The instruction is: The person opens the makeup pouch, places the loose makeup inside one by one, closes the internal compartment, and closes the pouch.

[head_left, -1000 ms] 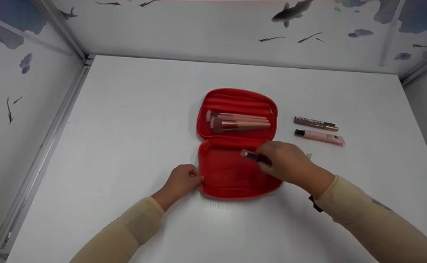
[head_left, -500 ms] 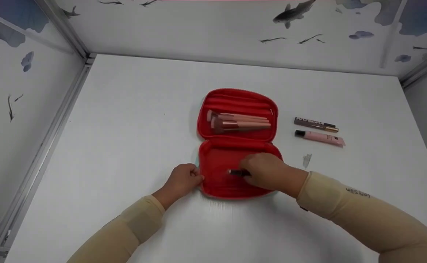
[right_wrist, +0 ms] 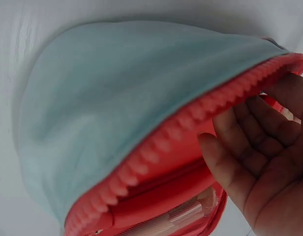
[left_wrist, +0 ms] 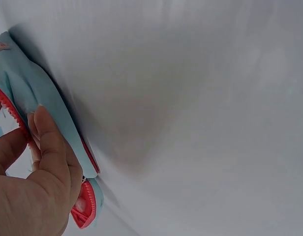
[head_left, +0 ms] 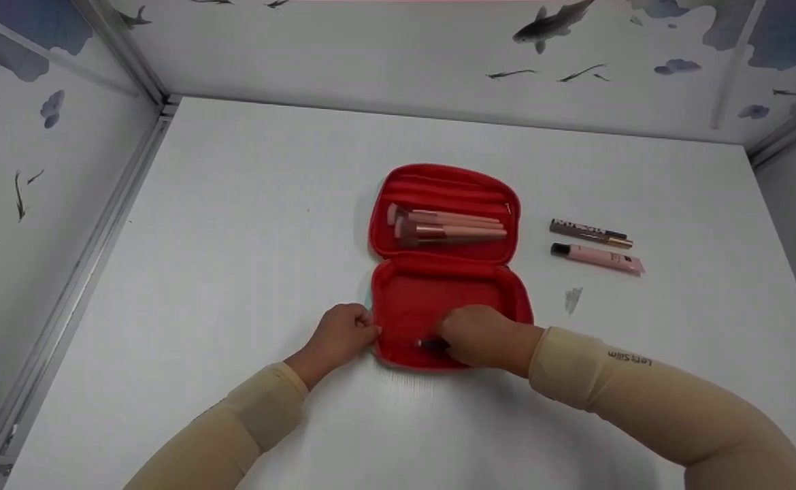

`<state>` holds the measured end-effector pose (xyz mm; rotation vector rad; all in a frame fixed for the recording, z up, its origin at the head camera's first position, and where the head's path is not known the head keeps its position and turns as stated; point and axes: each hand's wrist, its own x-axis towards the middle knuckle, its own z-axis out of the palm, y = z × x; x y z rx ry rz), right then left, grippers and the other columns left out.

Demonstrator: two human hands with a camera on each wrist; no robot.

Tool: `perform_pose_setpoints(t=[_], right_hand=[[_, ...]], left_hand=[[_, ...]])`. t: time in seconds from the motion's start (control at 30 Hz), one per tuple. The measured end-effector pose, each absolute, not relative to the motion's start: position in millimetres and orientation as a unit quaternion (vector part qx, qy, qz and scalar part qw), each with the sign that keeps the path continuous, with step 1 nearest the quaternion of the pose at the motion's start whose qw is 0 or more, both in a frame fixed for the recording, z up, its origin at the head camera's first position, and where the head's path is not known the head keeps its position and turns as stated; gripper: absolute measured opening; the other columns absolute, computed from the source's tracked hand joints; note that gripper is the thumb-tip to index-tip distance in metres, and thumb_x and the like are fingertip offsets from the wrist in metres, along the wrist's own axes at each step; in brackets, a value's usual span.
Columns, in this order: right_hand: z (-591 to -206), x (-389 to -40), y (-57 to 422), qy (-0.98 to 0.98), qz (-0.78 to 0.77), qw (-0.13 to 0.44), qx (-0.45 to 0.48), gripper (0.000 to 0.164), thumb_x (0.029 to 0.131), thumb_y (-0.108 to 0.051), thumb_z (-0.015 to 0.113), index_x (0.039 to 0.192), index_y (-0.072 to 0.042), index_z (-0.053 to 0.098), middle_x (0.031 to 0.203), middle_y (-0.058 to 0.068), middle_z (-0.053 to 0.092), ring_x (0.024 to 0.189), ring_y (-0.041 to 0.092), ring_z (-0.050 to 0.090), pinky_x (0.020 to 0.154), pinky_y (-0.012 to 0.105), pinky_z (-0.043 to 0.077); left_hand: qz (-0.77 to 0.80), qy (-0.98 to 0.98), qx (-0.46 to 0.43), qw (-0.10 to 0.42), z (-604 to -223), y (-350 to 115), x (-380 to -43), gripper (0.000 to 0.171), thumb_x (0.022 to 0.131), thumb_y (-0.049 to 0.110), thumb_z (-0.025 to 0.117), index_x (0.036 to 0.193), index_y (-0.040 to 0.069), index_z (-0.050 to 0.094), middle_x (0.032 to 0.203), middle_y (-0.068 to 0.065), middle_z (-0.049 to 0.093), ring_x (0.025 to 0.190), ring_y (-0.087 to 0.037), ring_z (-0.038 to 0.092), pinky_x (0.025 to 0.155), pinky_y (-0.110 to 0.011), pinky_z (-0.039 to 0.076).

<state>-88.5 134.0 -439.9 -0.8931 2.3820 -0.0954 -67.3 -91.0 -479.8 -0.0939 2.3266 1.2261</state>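
A red-lined cosmetic bag (head_left: 452,286) lies unfolded on the white table, its light-blue outside (right_wrist: 107,93) visible in the right wrist view. My left hand (head_left: 338,337) pinches the zip edge of the near half between thumb and fingers. Down inside that half, my right hand (head_left: 479,333) holds a slim dark cosmetic tube (head_left: 430,345); one end sticks out leftward from the fingers, and the rest is hidden. The right wrist view shows the right fingers behind the zip edge, but not the tube. Several pink makeup brushes (head_left: 452,231) lie in the far half.
Right of the bag lie a pink squeeze tube (head_left: 602,258) with a black cap and slim dark cosmetic sticks (head_left: 588,233) side by side. A small greyish patch (head_left: 573,299) marks the table nearer the right arm. Printed panels wall the table in.
My right hand has moved left and nearer to me, lowering the dark tube from above the bag into its near half. My left hand keeps its place on the edge.
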Motion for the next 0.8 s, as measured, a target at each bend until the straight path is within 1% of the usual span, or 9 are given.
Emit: perform_pose_setpoints(t=[0.13, 0.27, 0.33, 0.43, 0.53, 0.6, 0.67, 0.73, 0.8], right_hand=[[-445.8, -90.0, 136.0, 0.889, -0.02, 0.294, -0.35, 0.032, 0.073, -0.016, 0.084, 0.102, -0.014, 0.071, 0.076, -0.003, 0.064, 0.078, 0.015, 0.059, 0.078, 0.032, 0.054], [-448.9, -91.5, 138.8, 0.885, -0.015, 0.287, -0.366, 0.033, 0.074, -0.016, 0.083, 0.104, -0.014, 0.07, 0.079, -0.002, 0.064, 0.079, 0.015, 0.059, 0.078, 0.032, 0.054], [-449.6, -91.6, 139.8, 0.885, -0.019, 0.282, -0.371, 0.031, 0.075, -0.016, 0.083, 0.103, -0.014, 0.071, 0.079, -0.002, 0.064, 0.078, 0.015, 0.059, 0.077, 0.031, 0.054], [-449.9, -91.3, 141.0, 0.884, -0.026, 0.273, -0.378, 0.023, 0.078, -0.016, 0.079, 0.099, -0.013, 0.071, 0.077, -0.002, 0.064, 0.076, 0.015, 0.057, 0.075, 0.031, 0.053], [-449.3, -92.0, 141.5, 0.885, -0.031, 0.272, -0.378, 0.02, 0.079, -0.017, 0.078, 0.098, -0.012, 0.071, 0.078, -0.001, 0.063, 0.075, 0.015, 0.056, 0.074, 0.031, 0.053], [-448.8, -93.0, 142.0, 0.885, -0.034, 0.274, -0.374, 0.023, 0.078, -0.017, 0.08, 0.098, -0.013, 0.071, 0.079, -0.002, 0.063, 0.075, 0.014, 0.056, 0.075, 0.031, 0.053], [-447.1, -94.4, 143.4, 0.885, -0.038, 0.279, -0.371, 0.029, 0.076, -0.018, 0.082, 0.102, -0.014, 0.071, 0.082, -0.002, 0.065, 0.078, 0.014, 0.057, 0.076, 0.031, 0.053], [-444.3, -96.6, 146.7, 0.884, -0.043, 0.28, -0.372, 0.034, 0.076, -0.019, 0.082, 0.107, -0.014, 0.07, 0.086, -0.002, 0.066, 0.081, 0.015, 0.058, 0.078, 0.032, 0.053], [-439.8, -99.9, 152.2, 0.885, -0.051, 0.277, -0.371, 0.037, 0.078, -0.019, 0.08, 0.113, -0.013, 0.069, 0.092, 0.0, 0.067, 0.086, 0.016, 0.059, 0.082, 0.034, 0.053]], left_hand=[[0.451, 0.854, -0.035, 0.257, -478.8, -91.0, -67.3, 0.011, 0.091, 0.009, 0.062, 0.08, 0.006, 0.061, 0.069, -0.001, 0.055, 0.071, -0.014, 0.049, 0.06, -0.023, 0.042], [0.45, 0.854, -0.034, 0.258, -478.6, -91.5, -67.1, 0.011, 0.091, 0.01, 0.062, 0.081, 0.006, 0.061, 0.07, -0.001, 0.055, 0.071, -0.014, 0.05, 0.06, -0.023, 0.043], [0.452, 0.853, -0.034, 0.258, -478.3, -91.6, -67.0, 0.011, 0.091, 0.009, 0.062, 0.081, 0.006, 0.061, 0.07, -0.001, 0.055, 0.071, -0.014, 0.05, 0.06, -0.024, 0.043], [0.453, 0.855, -0.032, 0.252, -479.6, -91.8, -67.6, 0.012, 0.09, 0.009, 0.063, 0.079, 0.006, 0.061, 0.068, 0.0, 0.055, 0.069, -0.014, 0.049, 0.059, -0.023, 0.042], [0.453, 0.857, -0.031, 0.245, -480.8, -91.8, -68.2, 0.013, 0.09, 0.008, 0.063, 0.077, 0.007, 0.06, 0.066, 0.001, 0.054, 0.068, -0.013, 0.048, 0.058, -0.023, 0.041], [0.452, 0.858, -0.031, 0.241, -481.6, -91.9, -68.0, 0.013, 0.089, 0.007, 0.063, 0.076, 0.007, 0.06, 0.064, 0.001, 0.053, 0.067, -0.013, 0.048, 0.058, -0.023, 0.04], [0.453, 0.856, -0.037, 0.245, -481.4, -91.9, -67.7, 0.013, 0.09, 0.007, 0.063, 0.077, 0.007, 0.06, 0.066, 0.001, 0.054, 0.068, -0.013, 0.049, 0.059, -0.023, 0.041], [0.454, 0.854, -0.04, 0.251, -481.7, -91.8, -67.5, 0.011, 0.09, 0.008, 0.062, 0.079, 0.007, 0.061, 0.067, 0.0, 0.054, 0.069, -0.014, 0.049, 0.06, -0.023, 0.042], [0.453, 0.853, -0.041, 0.255, -481.4, -91.6, -67.5, 0.01, 0.09, 0.009, 0.062, 0.08, 0.007, 0.061, 0.069, 0.0, 0.055, 0.07, -0.014, 0.05, 0.06, -0.023, 0.042]])
